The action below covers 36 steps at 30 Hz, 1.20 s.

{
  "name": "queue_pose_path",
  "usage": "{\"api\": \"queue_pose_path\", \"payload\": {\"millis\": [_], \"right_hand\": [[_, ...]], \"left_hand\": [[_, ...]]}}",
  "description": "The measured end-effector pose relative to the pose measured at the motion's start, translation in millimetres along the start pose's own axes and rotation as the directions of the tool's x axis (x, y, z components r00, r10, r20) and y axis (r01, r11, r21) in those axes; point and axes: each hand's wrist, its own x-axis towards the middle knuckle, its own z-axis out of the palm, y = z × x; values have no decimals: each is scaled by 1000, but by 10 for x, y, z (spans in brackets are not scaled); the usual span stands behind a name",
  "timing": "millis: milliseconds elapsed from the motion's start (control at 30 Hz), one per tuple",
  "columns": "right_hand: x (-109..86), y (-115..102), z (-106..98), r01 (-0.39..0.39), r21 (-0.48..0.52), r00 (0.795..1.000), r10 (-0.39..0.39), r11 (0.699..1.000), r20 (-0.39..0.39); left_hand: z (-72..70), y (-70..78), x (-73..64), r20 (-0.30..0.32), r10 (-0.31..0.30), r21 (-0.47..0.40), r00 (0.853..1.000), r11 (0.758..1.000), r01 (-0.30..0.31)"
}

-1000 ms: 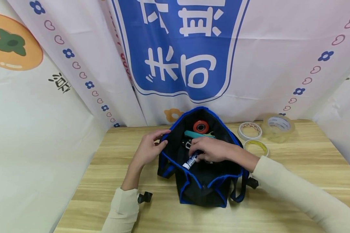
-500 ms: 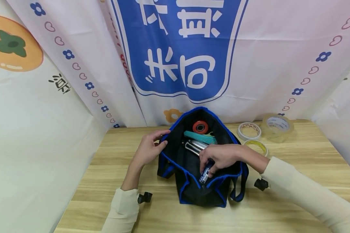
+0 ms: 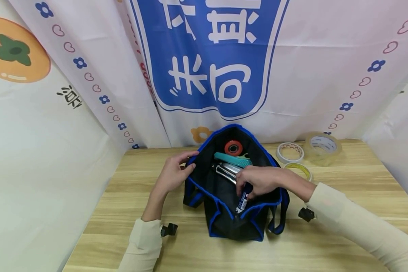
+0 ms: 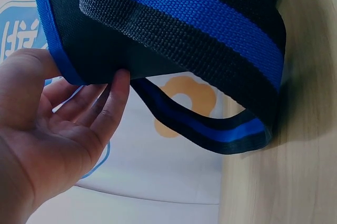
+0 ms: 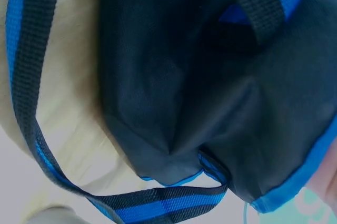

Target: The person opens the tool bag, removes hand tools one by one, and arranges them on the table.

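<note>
A black fabric tote bag (image 3: 236, 228) with blue trim stands open at the top on the table. My left hand (image 3: 172, 173) pinches its left rim; in the left wrist view, the fingers press the fabric beside a hanging strap (image 4: 210, 40). Inside the bag's mouth my right hand (image 3: 261, 180) grips a small dark-blue and white tube (image 3: 242, 203) near the front end. Behind it lie a silver utility knife (image 3: 226, 173), a teal strip-shaped item (image 3: 232, 159) and a red disc with a black centre (image 3: 233, 148). In the right wrist view the bag's side (image 5: 174, 77) hides most of that hand.
At the back right lie a white tape roll (image 3: 281, 153), a wide clear tape roll (image 3: 334, 155) and a yellow-lined roll (image 3: 307, 172). The wooden table (image 3: 129, 189) meets a printed curtain (image 3: 309, 87) behind the bag. A bag strap (image 3: 278, 228) loops out at the right.
My right hand has moved the tube rightward and toward the bag's front, uncovering the silver utility knife. The left hand has stayed on the rim.
</note>
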Motion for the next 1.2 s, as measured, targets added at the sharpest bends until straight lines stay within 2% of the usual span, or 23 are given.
{"api": "queue_pose_path", "payload": {"millis": [300,633,1033,1200], "right_hand": [[-117,39,-106,6,-40,997,-9,999,-75],[-306,-9,-309,-13,-30,978,6,999,-207],[-609,4,-526,-64,-71,945,38,995,-325],[-760,30,-582,-121,-73,923,85,990,-376]], "left_hand": [[4,10,16,4,-1,-4,1000,1000,1],[-2,16,26,2,6,10,1000,1000,-6],[-7,-1,8,2,2,8,1000,1000,-2],[-6,-1,3,5,4,13,1000,1000,-4]]}}
